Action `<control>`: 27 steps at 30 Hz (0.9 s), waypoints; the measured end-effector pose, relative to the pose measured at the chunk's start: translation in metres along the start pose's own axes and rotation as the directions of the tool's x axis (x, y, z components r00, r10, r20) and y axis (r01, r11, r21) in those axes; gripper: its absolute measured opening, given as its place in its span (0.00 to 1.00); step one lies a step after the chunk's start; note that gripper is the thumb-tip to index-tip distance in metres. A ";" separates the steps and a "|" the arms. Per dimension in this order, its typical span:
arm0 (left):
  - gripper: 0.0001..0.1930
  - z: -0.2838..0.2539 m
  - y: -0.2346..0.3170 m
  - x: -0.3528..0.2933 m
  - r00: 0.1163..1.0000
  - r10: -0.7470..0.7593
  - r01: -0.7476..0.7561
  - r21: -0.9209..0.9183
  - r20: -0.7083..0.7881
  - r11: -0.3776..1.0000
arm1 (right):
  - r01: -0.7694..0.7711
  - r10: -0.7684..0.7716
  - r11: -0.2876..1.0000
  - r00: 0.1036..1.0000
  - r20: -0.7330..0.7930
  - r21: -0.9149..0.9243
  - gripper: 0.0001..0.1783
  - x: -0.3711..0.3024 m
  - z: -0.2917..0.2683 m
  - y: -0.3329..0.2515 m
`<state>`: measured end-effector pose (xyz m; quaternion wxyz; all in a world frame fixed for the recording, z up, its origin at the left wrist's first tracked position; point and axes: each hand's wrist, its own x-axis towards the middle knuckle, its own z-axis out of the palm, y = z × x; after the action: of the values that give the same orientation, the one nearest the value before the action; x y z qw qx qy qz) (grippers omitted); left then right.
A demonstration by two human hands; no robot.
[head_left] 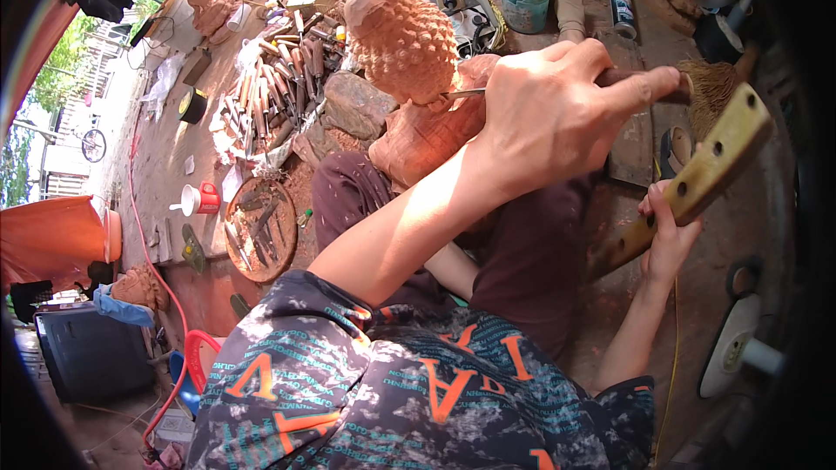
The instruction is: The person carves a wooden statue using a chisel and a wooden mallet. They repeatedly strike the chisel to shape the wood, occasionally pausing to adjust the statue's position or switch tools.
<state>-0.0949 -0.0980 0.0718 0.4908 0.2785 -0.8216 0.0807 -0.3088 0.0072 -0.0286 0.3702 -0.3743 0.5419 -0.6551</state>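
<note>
A reddish-brown wood carving [427, 141] rests between my knees, its head [406, 45] covered in small round knobs. My left hand [557, 113] is closed around a chisel, whose thin metal blade [467, 93] touches the carving just below the knobbed head. The chisel's wooden handle [640, 78] sticks out to the right past my fingers. Off to the right, my right hand [669, 228] grips a long yellowish wooden mallet [721, 150] with dark round spots along it. The mallet is tilted, upper end to the right, and apart from the chisel.
Many wooden-handled chisels [277, 87] lie heaped at the far left. Nearer, a round tray [293, 248] holds several blades beside a red cup [203, 198]. A teal bucket [524, 7], spray can [620, 5] and straw brush [702, 89] stand beyond. A red cord [165, 283] crosses the left floor.
</note>
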 end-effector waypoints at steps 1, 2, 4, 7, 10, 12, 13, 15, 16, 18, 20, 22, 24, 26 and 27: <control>0.26 -0.002 0.001 0.000 1.000 0.003 -0.003 -0.017 0.020 1.000 | 0.057 -0.059 0.985 0.998 -0.005 -0.165 0.20 -0.005 -0.001 0.000; 0.26 -0.005 0.003 0.000 0.999 0.011 -0.009 -0.029 0.039 1.000 | 0.114 -0.120 0.941 0.993 0.001 -0.319 0.19 -0.012 0.005 -0.003; 0.18 -0.018 0.005 -0.006 0.994 -0.029 0.034 -0.045 0.103 0.998 | 0.125 -0.114 0.892 0.992 0.051 -0.433 0.18 -0.025 0.016 -0.015; 0.19 -0.009 0.021 -0.019 0.996 -0.023 0.028 -0.055 0.088 0.998 | 0.139 -0.124 0.928 0.990 0.065 -0.346 0.19 -0.031 0.010 -0.009; 0.22 -0.005 0.021 -0.013 0.995 0.031 -0.023 -0.084 0.097 0.996 | 0.090 -0.085 0.985 0.996 0.040 -0.149 0.21 -0.027 0.014 -0.014; 0.24 0.005 0.013 -0.010 0.998 0.061 -0.059 -0.097 0.017 0.994 | 0.086 -0.085 0.995 0.996 0.027 -0.042 0.32 -0.030 0.025 -0.022; 0.24 0.006 0.010 -0.010 0.998 0.058 -0.056 -0.082 0.022 0.995 | 0.091 -0.090 0.994 0.996 0.026 -0.060 0.35 -0.031 0.026 -0.024; 0.24 0.003 0.007 -0.006 0.998 0.056 -0.054 -0.054 0.038 0.997 | 0.098 -0.097 0.991 0.995 0.017 -0.092 0.41 -0.032 0.027 -0.026; 0.23 0.004 0.007 -0.004 0.998 0.055 -0.053 -0.036 0.034 0.998 | 0.107 -0.106 0.991 0.994 0.015 -0.081 0.42 -0.032 0.027 -0.027; 0.23 0.005 0.006 -0.003 0.999 0.038 -0.039 -0.030 -0.024 0.999 | 0.119 -0.119 0.992 0.993 0.016 -0.045 0.43 -0.032 0.030 -0.029; 0.23 0.005 0.005 -0.001 0.998 0.019 -0.021 -0.036 -0.068 0.999 | 0.115 -0.114 0.992 0.993 0.008 -0.053 0.44 -0.030 0.032 -0.032; 0.24 0.006 0.005 0.002 0.995 -0.005 -0.001 -0.054 -0.096 0.999 | 0.113 -0.113 0.993 0.994 0.004 -0.037 0.44 -0.027 0.033 -0.036; 0.24 0.008 0.005 0.003 0.992 -0.034 0.031 -0.023 -0.121 0.999 | 0.113 -0.113 0.994 0.994 0.010 0.007 0.45 -0.025 0.035 -0.040; 0.25 0.012 0.003 0.005 0.985 -0.054 0.057 0.013 -0.162 0.998 | 0.104 -0.104 0.994 0.995 -0.001 0.021 0.41 -0.021 0.037 -0.045; 0.25 0.016 0.000 0.006 0.980 -0.059 0.066 0.033 -0.190 0.997 | 0.099 -0.099 0.995 0.995 -0.006 0.028 0.40 -0.020 0.038 -0.046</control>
<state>-0.1094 -0.1065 0.0686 0.5634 0.3046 -0.7605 0.1073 -0.2698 0.0145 0.0198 0.3410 -0.3939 0.5142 -0.6813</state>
